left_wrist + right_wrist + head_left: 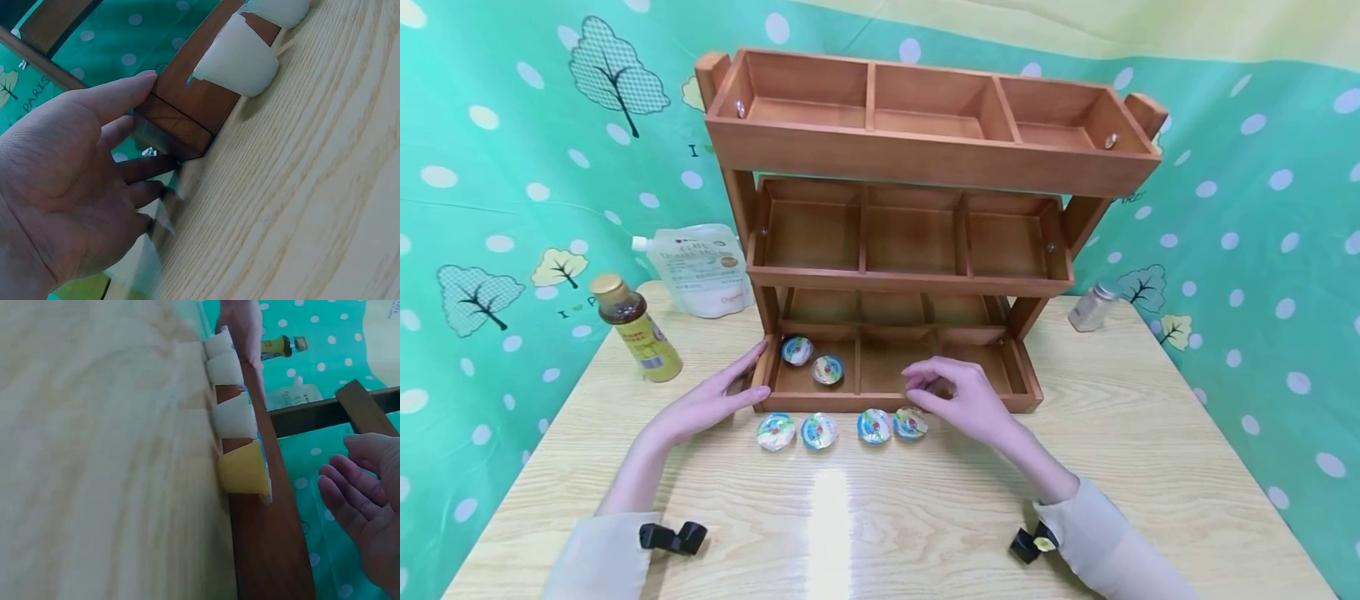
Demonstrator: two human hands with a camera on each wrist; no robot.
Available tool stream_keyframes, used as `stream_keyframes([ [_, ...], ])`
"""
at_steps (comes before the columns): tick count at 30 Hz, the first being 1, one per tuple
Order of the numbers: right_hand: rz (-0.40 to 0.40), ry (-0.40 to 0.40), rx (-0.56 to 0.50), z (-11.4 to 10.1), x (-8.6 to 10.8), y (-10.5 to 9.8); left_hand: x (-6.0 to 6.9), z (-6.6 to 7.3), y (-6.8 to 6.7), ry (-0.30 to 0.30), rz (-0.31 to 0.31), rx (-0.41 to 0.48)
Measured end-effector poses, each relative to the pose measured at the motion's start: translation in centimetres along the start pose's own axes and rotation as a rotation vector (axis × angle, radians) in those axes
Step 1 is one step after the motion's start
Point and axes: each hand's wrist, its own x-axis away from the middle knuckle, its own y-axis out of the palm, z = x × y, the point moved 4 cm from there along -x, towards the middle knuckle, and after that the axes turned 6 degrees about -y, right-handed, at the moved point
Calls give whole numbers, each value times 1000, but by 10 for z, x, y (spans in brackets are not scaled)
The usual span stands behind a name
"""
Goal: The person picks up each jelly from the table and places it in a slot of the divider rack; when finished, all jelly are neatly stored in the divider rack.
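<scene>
I'm resting a straight-fingered left hand (pixel 718 398) against the rack (pixel 925 154); my right hand (pixel 958 396) is hovering, curved, empty. Two cups (pixel 828 370) are sitting bottom-left inside; four cups (pixel 819 431) are seemingly waiting in front.

The counter (pixel 112 456) fills the left side, its surface blurred. Along it four small cups stand in a row beside a brown wooden board (pixel 269 550): the nearest is a yellow cup (pixel 242 471), with three whitish cups (pixel 234 417) beyond it. The right hand (pixel 372 509) hangs at the right edge, fingers loosely bent, apart from the cups. The left hand (pixel 242 328) is at the board's far end. Past it lie a yellow-labelled bottle (pixel 274 347) and a pale pouch (pixel 292 395), against green cloth (pixel 324 540) with white dots.
</scene>
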Motion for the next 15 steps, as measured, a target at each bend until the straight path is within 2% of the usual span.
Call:
stream_keyframes([
  [7, -73, 42, 77, 5, 17, 0, 1, 2, 1, -6, 2, 4],
  [15, -189, -74, 261, 1, 20, 0, 1, 1, 0, -19, 3, -12],
])
